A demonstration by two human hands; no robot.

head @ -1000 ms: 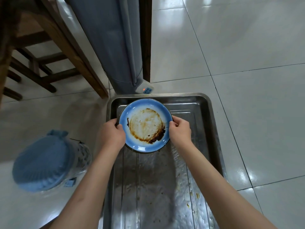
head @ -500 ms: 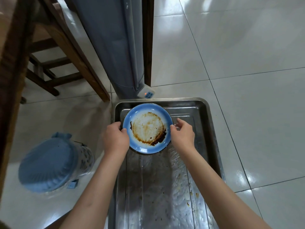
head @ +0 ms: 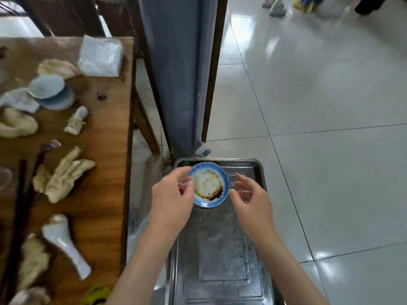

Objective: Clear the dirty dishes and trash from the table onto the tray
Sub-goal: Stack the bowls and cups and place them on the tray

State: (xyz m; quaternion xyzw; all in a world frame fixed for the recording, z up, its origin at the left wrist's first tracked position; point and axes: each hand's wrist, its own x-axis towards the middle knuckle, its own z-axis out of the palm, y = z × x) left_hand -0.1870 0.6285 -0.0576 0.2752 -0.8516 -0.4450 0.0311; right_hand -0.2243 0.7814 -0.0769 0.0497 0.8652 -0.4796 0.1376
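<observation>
On the steel tray [head: 253,168] the stained blue plate [head: 209,186] now rests, both the left hand [head: 170,198] and right hand [head: 251,199] having let go, fingers relaxed, so table clutter comes next.

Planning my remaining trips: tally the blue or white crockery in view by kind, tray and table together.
Stained blue plate, on tray: 1
Small blue dishes, on table: 2
White ceramic spoon, on table: 1
Total: 4
</observation>
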